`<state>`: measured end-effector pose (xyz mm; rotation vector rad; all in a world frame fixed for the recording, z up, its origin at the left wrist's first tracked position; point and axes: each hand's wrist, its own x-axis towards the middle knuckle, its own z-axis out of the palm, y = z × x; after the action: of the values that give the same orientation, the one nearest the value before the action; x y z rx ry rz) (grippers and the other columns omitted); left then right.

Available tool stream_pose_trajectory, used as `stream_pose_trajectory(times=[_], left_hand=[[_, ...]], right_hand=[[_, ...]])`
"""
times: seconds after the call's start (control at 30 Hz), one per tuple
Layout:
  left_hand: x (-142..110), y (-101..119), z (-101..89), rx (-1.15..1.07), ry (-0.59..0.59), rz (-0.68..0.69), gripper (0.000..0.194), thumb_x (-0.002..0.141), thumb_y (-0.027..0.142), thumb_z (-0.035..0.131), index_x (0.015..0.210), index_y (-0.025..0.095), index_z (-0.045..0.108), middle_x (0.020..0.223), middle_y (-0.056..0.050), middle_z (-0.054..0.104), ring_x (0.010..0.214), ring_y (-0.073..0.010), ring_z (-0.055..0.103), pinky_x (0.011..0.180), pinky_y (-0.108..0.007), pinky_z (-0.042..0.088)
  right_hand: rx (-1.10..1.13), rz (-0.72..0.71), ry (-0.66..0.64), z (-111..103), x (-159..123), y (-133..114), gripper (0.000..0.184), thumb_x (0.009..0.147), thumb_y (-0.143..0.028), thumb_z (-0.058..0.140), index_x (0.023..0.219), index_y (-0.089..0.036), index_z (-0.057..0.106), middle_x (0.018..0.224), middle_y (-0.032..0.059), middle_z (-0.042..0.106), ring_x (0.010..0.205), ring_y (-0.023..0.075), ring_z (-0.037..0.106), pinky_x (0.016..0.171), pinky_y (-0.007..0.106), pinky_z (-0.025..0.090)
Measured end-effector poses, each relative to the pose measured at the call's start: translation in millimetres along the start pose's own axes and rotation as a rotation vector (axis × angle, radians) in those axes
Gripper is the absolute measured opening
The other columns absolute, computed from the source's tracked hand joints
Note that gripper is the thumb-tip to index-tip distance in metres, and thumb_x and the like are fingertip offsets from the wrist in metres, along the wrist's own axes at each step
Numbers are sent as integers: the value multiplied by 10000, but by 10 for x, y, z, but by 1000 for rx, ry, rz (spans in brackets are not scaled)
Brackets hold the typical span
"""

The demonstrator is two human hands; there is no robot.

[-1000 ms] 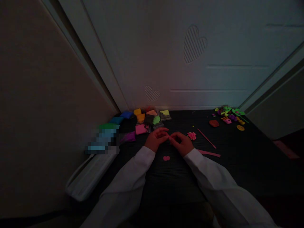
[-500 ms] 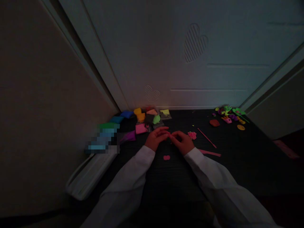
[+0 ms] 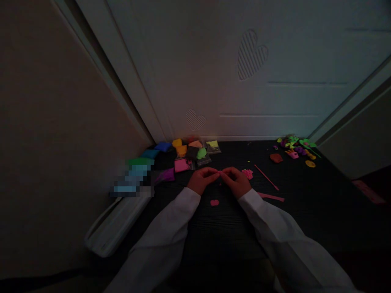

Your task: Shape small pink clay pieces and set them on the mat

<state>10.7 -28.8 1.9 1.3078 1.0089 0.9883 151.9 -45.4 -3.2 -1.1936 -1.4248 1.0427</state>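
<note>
My left hand (image 3: 200, 180) and my right hand (image 3: 236, 181) meet at the fingertips over the dark table. Both are closed in a pinch on a small piece of pink clay (image 3: 219, 173), mostly covered by the fingers. A tiny pink bit (image 3: 220, 184) shows just below them. Closer to me, a flat pink clay piece (image 3: 214, 202) with two rounded lobes lies on the table. Right beside my right hand sits a pink-and-white clay cluster (image 3: 247, 174). A thin pink modelling stick (image 3: 266, 177) and a flat pink clay knife (image 3: 271, 197), partly behind my right wrist, lie further right.
Bags of coloured clay, among them a pink one (image 3: 182, 165) and a blue one (image 3: 163, 147), line the back left. A white case (image 3: 117, 226) lies at the left edge. Clay figures (image 3: 293, 146), a red lump (image 3: 276, 158) and a yellow disc (image 3: 310, 164) occupy the back right.
My left fingers, stretched out before, have curled in to pinch at the pink clay. My right hand has barely shifted. The tiny pink bit below the fingertips now shows clearly.
</note>
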Motion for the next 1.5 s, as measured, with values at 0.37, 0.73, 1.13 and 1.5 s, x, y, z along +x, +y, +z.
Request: stream_pose_trajectory(times=[0.37,0.73,1.13,1.5], left_hand=[[-16,49,2,36,25,-4,205,596,319,577,699,142,580,621,24,549,574,-75,460,587,-207,356],[-11,25,-3,16,-5,8,182,592,305,584,670,142,559,598,34,523,566,-70,451,582,-208,349],[4,-16,0,-45,-46,-8,250,561,300,607,742,139,543,704,-4,562,672,-112,511,662,-257,388],[14,-1,-13,-46,-40,-6,170,581,265,581,674,135,522,611,26,520,563,-74,458,571,-214,355]], right_hand=[[36,26,-17,-20,3,-54,178,678,-338,505,738,-172,528,638,-14,517,594,98,485,552,215,391],[-8,4,-16,-6,6,-25,193,653,-352,530,720,-171,536,640,-5,540,580,107,500,540,225,408],[2,2,9,4,8,-39,227,642,-389,532,710,-173,539,616,-10,545,572,105,500,527,220,400],[52,36,0,-19,-4,-50,306,667,-389,503,897,-187,521,655,-10,540,581,102,499,527,222,405]])
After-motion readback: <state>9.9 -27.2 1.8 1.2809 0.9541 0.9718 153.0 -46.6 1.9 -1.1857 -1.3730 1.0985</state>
